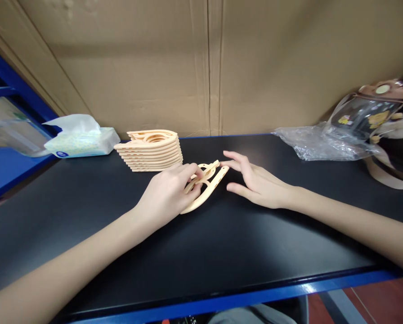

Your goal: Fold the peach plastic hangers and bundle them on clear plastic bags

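Observation:
My left hand (172,191) is closed around a cream plastic folding hanger (206,191) at the middle of the black table. The hanger tilts up to the right, its slotted arms folded close together and its inner part partly covered by my fingers. Just right of it, my right hand (255,182) is open, thumb and fingers spread. Its index fingertip is at the hanger's upper end; I cannot tell whether it touches. Behind my left hand stands a neat stack of matching folded hangers (150,153).
A tissue pack (83,143) lies at the back left. At the back right are a crumpled clear plastic bag (316,144) and a clear bottle (366,114) with a brown lid and strap. Cardboard (137,67) rises behind the black table (221,256), which has a blue front edge.

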`<state>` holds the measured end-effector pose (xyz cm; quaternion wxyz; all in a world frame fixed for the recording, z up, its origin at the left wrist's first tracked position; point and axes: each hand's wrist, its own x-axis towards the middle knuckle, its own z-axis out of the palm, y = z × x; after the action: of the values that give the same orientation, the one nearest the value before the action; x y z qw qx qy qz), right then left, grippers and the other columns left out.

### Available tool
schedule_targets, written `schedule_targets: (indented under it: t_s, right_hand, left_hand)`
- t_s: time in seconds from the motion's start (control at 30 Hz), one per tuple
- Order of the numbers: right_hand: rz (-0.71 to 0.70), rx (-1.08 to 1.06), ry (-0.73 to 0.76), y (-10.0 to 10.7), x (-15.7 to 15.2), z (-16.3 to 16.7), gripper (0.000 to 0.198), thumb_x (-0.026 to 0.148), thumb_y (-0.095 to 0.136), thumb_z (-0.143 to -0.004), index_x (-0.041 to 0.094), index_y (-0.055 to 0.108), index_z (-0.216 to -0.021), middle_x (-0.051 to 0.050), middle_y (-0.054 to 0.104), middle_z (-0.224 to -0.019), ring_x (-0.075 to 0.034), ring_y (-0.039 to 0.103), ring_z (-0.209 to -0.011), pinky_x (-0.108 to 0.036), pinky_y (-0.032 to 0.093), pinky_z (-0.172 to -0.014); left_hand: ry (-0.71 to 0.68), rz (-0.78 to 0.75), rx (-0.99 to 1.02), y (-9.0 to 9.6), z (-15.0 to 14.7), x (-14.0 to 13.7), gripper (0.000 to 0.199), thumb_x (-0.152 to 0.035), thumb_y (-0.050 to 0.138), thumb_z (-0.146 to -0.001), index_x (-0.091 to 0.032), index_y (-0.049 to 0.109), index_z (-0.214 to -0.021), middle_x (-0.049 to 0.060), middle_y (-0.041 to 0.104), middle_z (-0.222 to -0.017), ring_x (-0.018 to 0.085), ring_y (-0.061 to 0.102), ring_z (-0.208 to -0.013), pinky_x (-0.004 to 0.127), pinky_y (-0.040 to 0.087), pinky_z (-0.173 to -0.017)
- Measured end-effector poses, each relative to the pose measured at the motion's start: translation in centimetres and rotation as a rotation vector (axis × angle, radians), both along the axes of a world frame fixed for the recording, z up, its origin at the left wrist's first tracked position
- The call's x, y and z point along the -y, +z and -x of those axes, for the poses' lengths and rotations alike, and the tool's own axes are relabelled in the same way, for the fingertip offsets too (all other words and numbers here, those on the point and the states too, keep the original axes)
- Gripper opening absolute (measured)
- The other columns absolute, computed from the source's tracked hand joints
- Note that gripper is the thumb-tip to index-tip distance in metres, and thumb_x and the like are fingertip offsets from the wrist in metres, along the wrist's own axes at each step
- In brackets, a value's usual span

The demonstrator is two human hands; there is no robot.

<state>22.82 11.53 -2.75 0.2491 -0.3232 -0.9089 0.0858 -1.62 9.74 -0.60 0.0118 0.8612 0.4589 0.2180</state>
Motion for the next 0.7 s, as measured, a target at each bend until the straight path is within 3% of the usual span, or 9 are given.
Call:
schedule_targets:
  t_s: [0.2,0.33,0.53,0.7]
  right_hand:
    - [0.092,-0.002,0.066,0.4,-1.9,0.5,0.065,0.018,0.037,-0.093,0.021,0.004,-0.149,-0.014,0.046,-0.146,-0.024,0.035,-0.14,-0.055,0.033,-0.109]
    - [0.053,0.09,0.058,0.1,-2.1,0.6,0.065,0.01,0.037,-0.087,0.018,0.015,-0.148,-0.013,0.049,-0.144,-0.025,0.039,-0.137,-0.054,0.033,-0.107]
    - [-0.281,0.26,-0.096,0.2,-1.7,0.0,0.035,0.009,0.044,-0.087,0.013,0.054,-0.121,-0.011,0.067,-0.112,-0.026,0.057,-0.104,-0.042,0.04,-0.092]
    - [-0.31,0.296,-0.279,0.7,-1.4,-0.8,0.019,0.021,0.054,-0.091,0.013,0.062,-0.107,-0.007,0.069,-0.089,-0.024,0.058,-0.083,-0.037,0.037,-0.079]
  left_hand:
    - [-0.047,-0.145,-0.097,0.0,0.1,0.1,0.009,-0.02,0.055,-0.088,-0.02,0.064,-0.091,0.002,0.071,-0.086,0.017,0.062,-0.076,0.025,0.043,-0.062]
    - [-0.065,-0.149,-0.097,-0.3,0.4,-0.3,0.013,-0.019,0.055,-0.089,-0.019,0.066,-0.095,0.002,0.072,-0.089,0.018,0.064,-0.079,0.025,0.045,-0.064]
    - [-0.154,-0.155,-0.049,-0.9,1.0,-1.1,0.014,-0.018,0.058,-0.089,-0.019,0.071,-0.093,0.002,0.074,-0.096,0.019,0.065,-0.084,0.028,0.049,-0.071]
    - [-0.223,-0.145,-0.026,-1.0,1.3,-1.7,0.017,-0.02,0.056,-0.091,-0.018,0.073,-0.092,0.003,0.075,-0.099,0.02,0.066,-0.086,0.03,0.051,-0.074]
